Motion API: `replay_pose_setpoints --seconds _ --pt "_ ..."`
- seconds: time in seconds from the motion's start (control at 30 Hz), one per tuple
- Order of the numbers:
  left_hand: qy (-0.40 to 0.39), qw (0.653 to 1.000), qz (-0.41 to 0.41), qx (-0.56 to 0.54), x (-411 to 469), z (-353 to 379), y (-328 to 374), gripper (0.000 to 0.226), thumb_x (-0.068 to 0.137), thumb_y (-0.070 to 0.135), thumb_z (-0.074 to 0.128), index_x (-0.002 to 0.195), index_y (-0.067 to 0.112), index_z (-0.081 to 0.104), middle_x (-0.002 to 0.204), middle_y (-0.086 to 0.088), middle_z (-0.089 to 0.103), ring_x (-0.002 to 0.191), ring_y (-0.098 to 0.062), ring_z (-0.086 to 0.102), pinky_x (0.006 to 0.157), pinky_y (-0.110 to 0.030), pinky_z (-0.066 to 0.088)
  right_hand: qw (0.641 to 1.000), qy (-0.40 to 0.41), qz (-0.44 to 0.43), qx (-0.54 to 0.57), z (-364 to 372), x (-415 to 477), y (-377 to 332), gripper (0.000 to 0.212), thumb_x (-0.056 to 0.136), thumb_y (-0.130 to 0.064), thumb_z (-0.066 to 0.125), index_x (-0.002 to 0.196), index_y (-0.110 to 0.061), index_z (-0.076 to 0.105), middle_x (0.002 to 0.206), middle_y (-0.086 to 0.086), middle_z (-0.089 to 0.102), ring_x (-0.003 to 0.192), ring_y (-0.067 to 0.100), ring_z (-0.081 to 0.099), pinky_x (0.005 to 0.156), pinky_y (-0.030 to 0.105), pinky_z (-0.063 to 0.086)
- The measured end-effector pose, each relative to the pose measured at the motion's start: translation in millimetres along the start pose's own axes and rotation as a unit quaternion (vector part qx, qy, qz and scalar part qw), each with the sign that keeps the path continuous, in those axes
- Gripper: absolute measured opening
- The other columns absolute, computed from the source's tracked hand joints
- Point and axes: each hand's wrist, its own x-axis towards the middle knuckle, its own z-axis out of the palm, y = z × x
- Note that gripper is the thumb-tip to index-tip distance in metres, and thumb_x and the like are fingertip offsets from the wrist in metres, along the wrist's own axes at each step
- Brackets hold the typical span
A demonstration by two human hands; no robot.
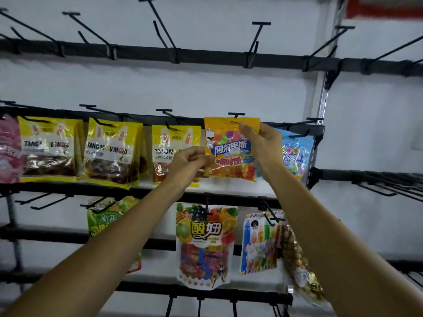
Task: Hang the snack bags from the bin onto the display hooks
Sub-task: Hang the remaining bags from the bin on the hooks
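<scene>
1. Currently both hands grip the orange snack bag (231,143): the left hand (190,164) pinches its lower left edge, the right hand (263,143) its upper right corner.
2. The bag is held just under the display hook (235,115); the hang hole does not look threaded yet.
3. Risks: the hole snags on the hook's cross-bar, the top tears, or the bag bumps the blue bag (295,154) beside it.

Head camera, near, facing display hooks (174,52), seemingly tilted upward
</scene>
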Motion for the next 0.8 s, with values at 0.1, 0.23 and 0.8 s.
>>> replay_pose_setpoints --seconds 0.1,0.23,0.8 --pt "0.010 1.000 -0.009 -0.023 5 0 -6 0.013 0.085 0.012 0.073 0.087 0.022 0.065 0.069 0.014 0.072 0.081 -0.014 0.069 0.076 -0.033 0.057 1.000 -0.005 0.006 -0.001 1 5 2 0.014 0.091 -0.028 0.071 0.080 -0.019 0.074 0.087 0.007 0.077 0.088 0.033 0.072 0.083 0.053 0.058" --pt "0.001 0.999 -0.013 -0.029 9 1 -10 0.012 0.086 0.011 0.071 0.091 0.019 0.065 0.073 0.010 0.074 0.078 -0.010 0.071 0.078 -0.034 0.058 1.000 -0.004 -0.006 0.001 3 7 9 0.029 0.082 -0.040 0.071 0.081 -0.011 0.070 0.090 0.027 0.069 0.090 0.053 0.064 0.074 0.064 0.054" --pt "-0.002 0.999 -0.011 0.039 17 -6 -31 0.008 0.085 0.017 0.072 0.091 0.015 0.068 0.085 0.000 0.074 0.084 -0.018 0.070 0.069 -0.031 0.055 0.999 -0.006 -0.004 -0.042 0 12 28 0.023 0.093 -0.025 0.068 0.087 -0.003 0.071 0.084 0.023 0.071 0.068 0.029 0.065 0.062 0.036 0.053"
